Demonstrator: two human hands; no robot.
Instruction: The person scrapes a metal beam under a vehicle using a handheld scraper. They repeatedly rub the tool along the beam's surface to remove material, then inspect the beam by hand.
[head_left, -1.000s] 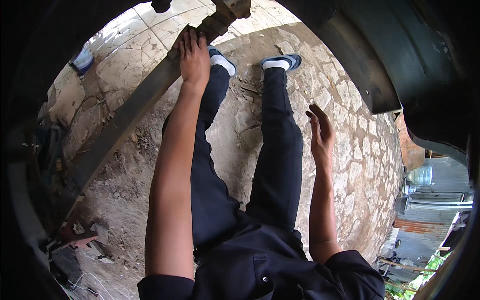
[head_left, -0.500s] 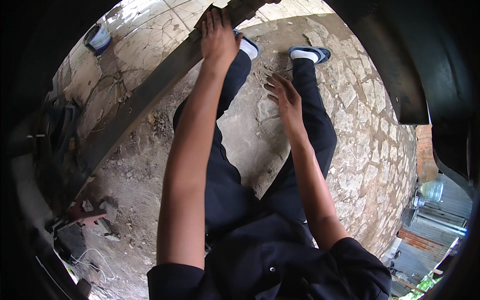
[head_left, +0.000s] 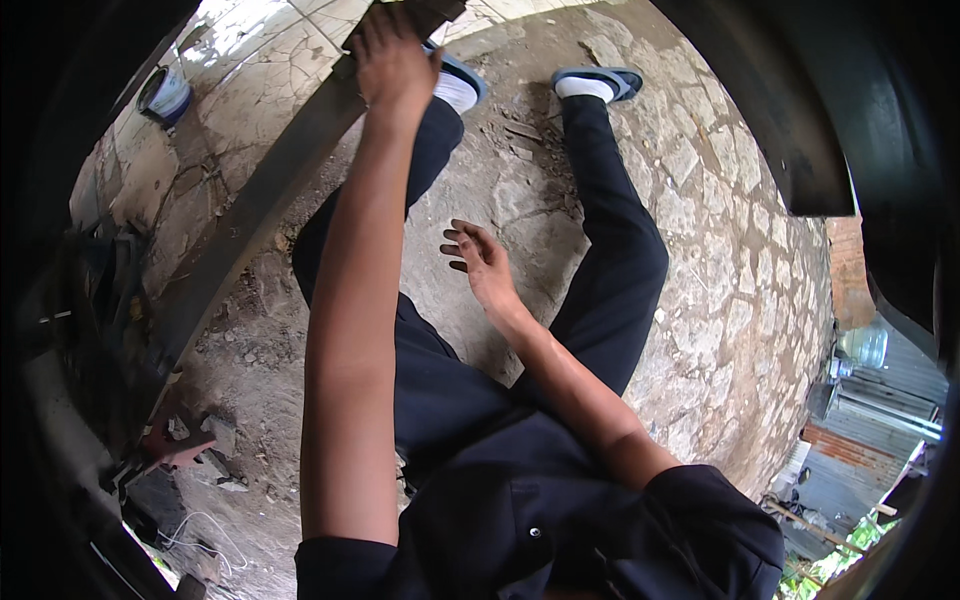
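My left hand (head_left: 395, 62) lies on the far end of a long dark beam (head_left: 275, 165), with its fingers stretched over the top and its thumb apart. Under and beside those fingers is a dark, blocky end piece (head_left: 425, 14). The beam slants from the top middle of the view down to the lower left. My right hand (head_left: 480, 265) hangs in the air between my legs, fingers parted and slightly curled, touching nothing.
A blue-and-white bucket (head_left: 165, 97) stands on cracked tiles at the far left. A reddish metal piece (head_left: 180, 445) and a white cable (head_left: 215, 535) lie lower left. Large dark panels (head_left: 800, 130) overhang the upper right. A clear water jug (head_left: 865, 345) is at the far right.
My right hand has drawn back and leftward from beside my right leg to between my legs. My left hand stays on the beam, while the whole view has shifted slightly.
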